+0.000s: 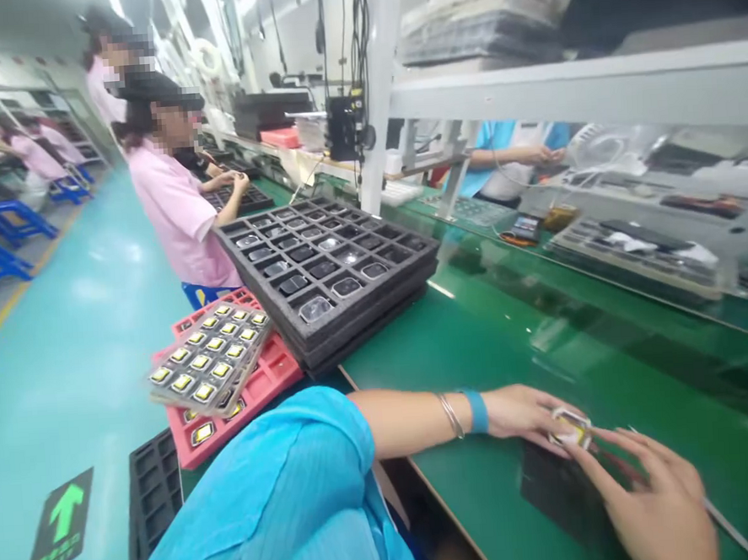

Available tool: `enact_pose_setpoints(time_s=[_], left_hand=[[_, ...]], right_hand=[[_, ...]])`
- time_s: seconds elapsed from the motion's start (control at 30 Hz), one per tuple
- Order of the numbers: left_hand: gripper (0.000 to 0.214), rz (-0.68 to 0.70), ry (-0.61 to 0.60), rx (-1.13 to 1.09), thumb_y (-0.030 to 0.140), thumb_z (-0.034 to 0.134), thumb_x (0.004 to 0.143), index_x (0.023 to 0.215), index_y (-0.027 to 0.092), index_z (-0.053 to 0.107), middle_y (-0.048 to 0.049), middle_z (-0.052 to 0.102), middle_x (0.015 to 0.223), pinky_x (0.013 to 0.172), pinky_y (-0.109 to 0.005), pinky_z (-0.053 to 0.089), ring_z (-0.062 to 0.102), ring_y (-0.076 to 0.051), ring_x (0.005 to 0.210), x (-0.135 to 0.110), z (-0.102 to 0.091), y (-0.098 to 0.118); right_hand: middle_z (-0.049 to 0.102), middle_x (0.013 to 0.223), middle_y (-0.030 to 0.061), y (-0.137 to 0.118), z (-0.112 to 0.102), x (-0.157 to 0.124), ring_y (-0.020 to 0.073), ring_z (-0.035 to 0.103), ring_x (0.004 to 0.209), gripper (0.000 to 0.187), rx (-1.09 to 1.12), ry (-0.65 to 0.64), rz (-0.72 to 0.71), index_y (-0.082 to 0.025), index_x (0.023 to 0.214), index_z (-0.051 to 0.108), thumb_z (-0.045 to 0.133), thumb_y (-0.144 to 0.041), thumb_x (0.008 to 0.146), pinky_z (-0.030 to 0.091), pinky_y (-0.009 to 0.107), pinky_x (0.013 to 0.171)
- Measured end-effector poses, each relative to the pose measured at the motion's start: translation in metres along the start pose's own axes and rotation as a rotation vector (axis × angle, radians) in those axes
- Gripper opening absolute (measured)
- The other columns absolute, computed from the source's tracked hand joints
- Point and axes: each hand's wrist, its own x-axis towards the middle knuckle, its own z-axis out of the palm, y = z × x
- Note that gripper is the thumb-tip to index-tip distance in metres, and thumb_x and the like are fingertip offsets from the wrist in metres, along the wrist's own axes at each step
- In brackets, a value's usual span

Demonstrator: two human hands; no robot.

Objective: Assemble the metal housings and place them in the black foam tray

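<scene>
Both hands meet at the lower right of the frame over the green bench. Left hand, with a blue wristband and bangle, has its fingers curled around a small part, white-edged with a yellow face; right hand pinches the same part from the near side, its other fingers spread loosely. What looks like a thin rod passes under the right hand, too blurred to name. A dark mat lies just below the part.

Judging by its size, the part is light and stiff, probably delicate on its yellow face; the white edges look like the safest place to grip, as both hands seem to do.

Open bench stretches up and right of the hands. Left of centre stands a stack of black trays, and beside it red trays with a clear tray of yellow parts tilted on top, overhanging the bench edge. Another black tray sits at lower left. A person in pink works further up the line.
</scene>
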Motion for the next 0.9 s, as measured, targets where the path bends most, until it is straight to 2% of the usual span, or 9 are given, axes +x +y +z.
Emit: enact_pose_setpoints(time_s=[0.1, 0.2, 0.3, 0.4, 0.53, 0.67, 0.73, 0.8, 0.9], left_hand=[[0.053, -0.006, -0.023, 0.061, 0.022, 0.091, 0.035, 0.083, 0.014, 0.069, -0.0065, 0.065, 0.083, 0.071, -0.04, 0.058, 0.064, -0.018, 0.07, 0.009, -0.004, -0.007], [0.069, 0.014, -0.048, 0.113, 0.024, 0.094, 0.031, 0.094, 0.011, 0.069, -0.0059, 0.064, 0.086, 0.079, -0.047, 0.058, 0.066, -0.022, 0.079, 0.009, -0.005, -0.008], [0.08, 0.042, -0.079, 0.162, 0.03, 0.095, 0.036, 0.108, 0.009, 0.068, -0.0074, 0.064, 0.09, 0.083, -0.05, 0.057, 0.067, -0.026, 0.088, 0.005, -0.004, -0.006], [0.084, 0.094, -0.115, 0.193, 0.037, 0.094, 0.038, 0.113, 0.008, 0.068, -0.0082, 0.065, 0.091, 0.084, -0.05, 0.057, 0.067, -0.027, 0.089, 0.002, -0.004, -0.005], [0.089, 0.135, -0.097, 0.197, 0.043, 0.095, 0.031, 0.108, 0.008, 0.069, -0.0071, 0.064, 0.086, 0.085, -0.05, 0.056, 0.066, -0.025, 0.084, 0.003, -0.002, -0.004], [0.095, 0.153, -0.045, 0.2, 0.044, 0.095, 0.021, 0.106, 0.008, 0.071, -0.0062, 0.064, 0.084, 0.092, -0.053, 0.052, 0.065, -0.022, 0.079, 0.002, 0.005, 0.0], [0.095, 0.217, 0.033, 0.184, 0.045, 0.095, 0.024, 0.11, 0.01, 0.071, -0.0068, 0.065, 0.087, 0.098, -0.055, 0.048, 0.065, -0.022, 0.081, -0.012, 0.011, 0.008], [0.092, 0.307, 0.062, 0.097, 0.045, 0.094, 0.037, 0.119, 0.012, 0.067, -0.0091, 0.066, 0.096, 0.102, -0.055, 0.045, 0.066, -0.023, 0.087, -0.043, 0.019, 0.021], [0.086, 0.357, -0.1, 0.007, 0.042, 0.089, 0.055, 0.132, 0.016, 0.06, -0.012, 0.065, 0.111, 0.104, -0.049, 0.046, 0.068, -0.021, 0.096, -0.12, 0.03, 0.047]], right_hand=[[0.064, 0.125, 0.0129, -0.011, -0.001, -0.002, 0.0391, 0.061, 0.116, 0.072, 0.245, -0.202, 0.398, -0.027, 0.119, 0.061, 0.075, -0.063, 0.057, 0.056, 0.05, 0.095], [0.063, 0.129, 0.0145, -0.027, -0.001, -0.004, 0.0383, 0.059, 0.12, 0.099, 0.352, -0.285, 0.578, -0.021, 0.131, 0.052, 0.076, -0.07, 0.048, 0.047, 0.047, 0.106], [0.062, 0.13, 0.0163, -0.036, 0.0, -0.005, 0.0382, 0.06, 0.119, 0.106, 0.336, -0.232, 0.599, -0.018, 0.131, 0.052, 0.078, -0.07, 0.042, 0.045, 0.043, 0.107], [0.064, 0.128, 0.017, -0.033, 0.002, -0.006, 0.037, 0.063, 0.115, 0.103, 0.323, -0.2, 0.562, -0.018, 0.131, 0.052, 0.077, -0.069, 0.045, 0.048, 0.04, 0.103], [0.062, 0.13, 0.0193, -0.023, 0.006, -0.005, 0.0369, 0.061, 0.118, 0.102, 0.337, -0.184, 0.496, -0.015, 0.131, 0.052, 0.076, -0.07, 0.048, 0.051, 0.037, 0.098], [0.054, 0.139, 0.0205, -0.021, 0.005, -0.002, 0.0389, 0.053, 0.127, 0.114, 0.415, -0.173, 0.458, -0.014, 0.139, 0.047, 0.081, -0.069, 0.044, 0.048, 0.04, 0.102], [0.053, 0.141, 0.0189, -0.022, 0.003, -0.002, 0.0383, 0.051, 0.13, 0.113, 0.462, -0.153, 0.427, -0.018, 0.142, 0.044, 0.082, -0.066, 0.047, 0.046, 0.043, 0.104], [0.055, 0.139, 0.018, -0.021, -0.001, -0.002, 0.0373, 0.052, 0.129, 0.105, 0.494, -0.115, 0.386, -0.019, 0.141, 0.044, 0.081, -0.063, 0.054, 0.046, 0.046, 0.104], [0.061, 0.129, 0.0189, -0.016, -0.005, -0.003, 0.0364, 0.058, 0.122, 0.093, 0.495, -0.041, 0.36, -0.017, 0.133, 0.049, 0.08, -0.063, 0.058, 0.051, 0.05, 0.101]])
